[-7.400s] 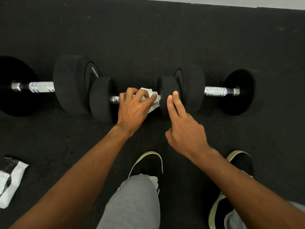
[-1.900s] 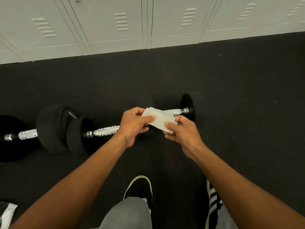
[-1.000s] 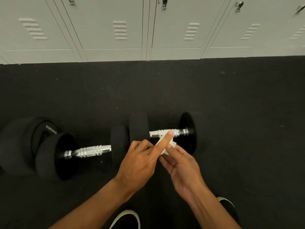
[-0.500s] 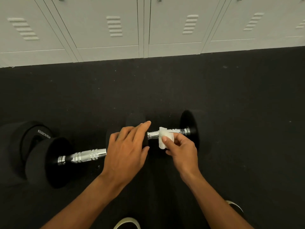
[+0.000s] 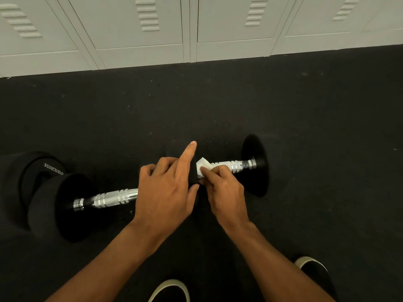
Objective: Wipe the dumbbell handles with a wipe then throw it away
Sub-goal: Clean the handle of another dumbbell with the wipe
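Lockers (image 5: 139, 25) behind, black floor (image 5: 327, 127) below — the right hand (image 5: 226, 192) pinches the wipe (image 5: 202, 167) on the handle (image 5: 231, 165), best wrapped round and twisted along it while the left hand (image 5: 165, 192), fingers loosely spread, steadies the weight.

Left hand (image 5: 165, 190) lies palm down, index finger stretched forward and up, the other fingers curled. Just beside it, thumbs nearly touching, right hand (image 5: 224, 190) pinches closed. Both forearms reach forward, converging.
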Available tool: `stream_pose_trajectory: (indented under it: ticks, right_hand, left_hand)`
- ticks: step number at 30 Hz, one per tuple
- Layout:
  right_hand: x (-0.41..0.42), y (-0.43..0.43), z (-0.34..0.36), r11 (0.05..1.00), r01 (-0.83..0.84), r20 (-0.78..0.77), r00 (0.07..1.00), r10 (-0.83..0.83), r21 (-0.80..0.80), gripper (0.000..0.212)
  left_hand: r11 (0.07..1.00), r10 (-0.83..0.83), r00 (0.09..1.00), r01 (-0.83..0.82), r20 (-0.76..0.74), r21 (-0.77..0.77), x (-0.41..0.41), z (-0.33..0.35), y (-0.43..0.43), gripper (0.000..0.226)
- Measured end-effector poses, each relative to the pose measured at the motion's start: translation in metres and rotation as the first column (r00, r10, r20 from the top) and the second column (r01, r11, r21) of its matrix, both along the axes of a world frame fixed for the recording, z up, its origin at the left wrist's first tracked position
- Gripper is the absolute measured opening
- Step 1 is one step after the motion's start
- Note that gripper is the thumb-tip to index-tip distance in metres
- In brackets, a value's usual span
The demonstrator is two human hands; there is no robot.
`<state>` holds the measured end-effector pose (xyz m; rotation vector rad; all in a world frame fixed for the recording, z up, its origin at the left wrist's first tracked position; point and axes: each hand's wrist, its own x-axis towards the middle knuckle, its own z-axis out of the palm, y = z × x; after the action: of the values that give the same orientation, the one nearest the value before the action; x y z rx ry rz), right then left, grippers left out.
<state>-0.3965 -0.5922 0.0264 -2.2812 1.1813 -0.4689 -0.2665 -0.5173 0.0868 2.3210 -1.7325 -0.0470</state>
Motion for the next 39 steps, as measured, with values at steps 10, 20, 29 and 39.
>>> stream_pose_trajectory:
  ticks: [10, 20, 29, 39]
  right_hand:
    - [0.002, -0.002, 0.005, 0.991, -0.109, -0.236, 0.968, 0.089, -0.073, 0.049]
    - [0.000, -0.004, 0.016, 0.986, -0.166, -0.337, 0.930, 0.149, -0.020, 0.056]
    - [-0.023, -0.005, 0.013, 0.984, -0.121, -0.427, 0.903, 0.052, -0.135, 0.059]
    - [0.007, -0.017, 0.019, 0.958, -0.266, -0.463, 0.866, 0.190, -0.105, 0.054]
  left_hand:
    - [0.996, -0.018, 0.998, 0.023, 0.062, -0.083, -0.005, -0.008, 0.007, 0.085]
    - [0.995, -0.033, 0.996, 0.040, 0.081, -0.088, 0.000, -0.012, 0.006, 0.079]
    - [0.993, -0.055, 0.995, 0.063, 0.081, -0.098, 0.005, -0.012, 0.006, 0.079]
    - [0.989, -0.072, 0.994, 0.082, 0.082, -0.125, 0.007, -0.015, 0.004, 0.080]
